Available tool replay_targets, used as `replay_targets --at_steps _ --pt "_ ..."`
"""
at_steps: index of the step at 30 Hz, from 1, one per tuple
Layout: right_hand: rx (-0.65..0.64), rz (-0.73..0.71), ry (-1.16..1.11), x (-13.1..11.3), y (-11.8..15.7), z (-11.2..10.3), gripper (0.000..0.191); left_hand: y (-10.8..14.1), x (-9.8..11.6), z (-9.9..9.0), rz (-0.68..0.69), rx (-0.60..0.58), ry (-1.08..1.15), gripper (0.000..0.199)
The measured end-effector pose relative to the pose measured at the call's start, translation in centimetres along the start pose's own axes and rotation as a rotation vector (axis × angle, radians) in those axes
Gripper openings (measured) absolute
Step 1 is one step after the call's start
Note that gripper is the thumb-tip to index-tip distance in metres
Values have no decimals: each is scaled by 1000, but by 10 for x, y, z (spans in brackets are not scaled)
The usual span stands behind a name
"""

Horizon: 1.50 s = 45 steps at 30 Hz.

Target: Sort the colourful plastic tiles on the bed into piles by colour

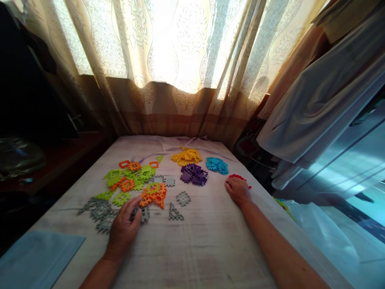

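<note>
My left hand [124, 222] rests at the lower left of the pieces, thumb and fingers apart. Its fingertips reach an orange toothed plastic piece [156, 196], and a grey toothed piece [144, 214] lies by the thumb. To the right, my right hand [239, 190] is bent down over red toothed pieces [237, 176], fingers together on them; the hand hides part of the red. Lime green pieces [140, 174] mix with orange ones beyond my left hand. Grey pieces [100, 210] spread to its left. A grey square [183, 198] and a grey triangle [174, 212] lie between my hands.
Yellow [186, 156], purple [194, 174] and blue [217, 165] piles sit on the cloth-covered table [192, 253]. A pale blue sheet [39, 257] lies at the front left corner. Curtains [168, 104] hang behind; clothes [306, 92] hang at the right.
</note>
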State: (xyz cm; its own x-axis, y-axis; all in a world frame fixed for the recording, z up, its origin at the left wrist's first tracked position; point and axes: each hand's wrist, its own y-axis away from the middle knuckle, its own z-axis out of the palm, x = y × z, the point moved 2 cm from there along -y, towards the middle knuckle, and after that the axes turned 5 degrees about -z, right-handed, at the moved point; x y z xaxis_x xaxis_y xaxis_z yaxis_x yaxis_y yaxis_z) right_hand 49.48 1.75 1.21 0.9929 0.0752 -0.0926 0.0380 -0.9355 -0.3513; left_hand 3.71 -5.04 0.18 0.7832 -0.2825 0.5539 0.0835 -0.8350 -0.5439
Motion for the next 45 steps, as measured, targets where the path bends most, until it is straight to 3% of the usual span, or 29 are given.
replay_targets --at_steps 4,7,11,15,20,23,27,31,35,38,40,42,45 --pt "98 25 21 -20 1 -1 31 0 2 2 25 -24 -30 34" --pt "133 -124 -110 -70 11 -1 34 2 3 6 64 -50 -85 34" --pt "60 -395 -309 -149 30 4 32 8 6 11 110 -118 -210 36" --pt "9 -440 -339 -185 40 11 34 11 11 9 109 -160 -292 37" --pt "41 -416 -318 -186 42 15 22 10 12 3 84 -123 -328 32" --pt "88 -392 -354 -182 43 13 26 9 8 3 72 -105 -329 32" --pt "164 -134 -409 -158 42 11 38 9 5 5 86 -94 -321 32" --pt "134 160 -414 -124 41 14 44 9 3 6 93 -93 -310 33" --pt "139 278 -359 -100 39 15 45 8 3 7 106 -90 -303 33" --pt "302 193 -305 -99 38 8 46 8 3 6 115 -82 -294 32" --pt "381 69 -296 -111 40 2 43 8 2 6 120 -74 -286 32" --pt "360 -81 -334 -133 45 -3 35 8 2 6 125 -59 -274 33" --pt "204 -321 -408 -174 55 -8 22 7 2 4 121 -15 -242 33"
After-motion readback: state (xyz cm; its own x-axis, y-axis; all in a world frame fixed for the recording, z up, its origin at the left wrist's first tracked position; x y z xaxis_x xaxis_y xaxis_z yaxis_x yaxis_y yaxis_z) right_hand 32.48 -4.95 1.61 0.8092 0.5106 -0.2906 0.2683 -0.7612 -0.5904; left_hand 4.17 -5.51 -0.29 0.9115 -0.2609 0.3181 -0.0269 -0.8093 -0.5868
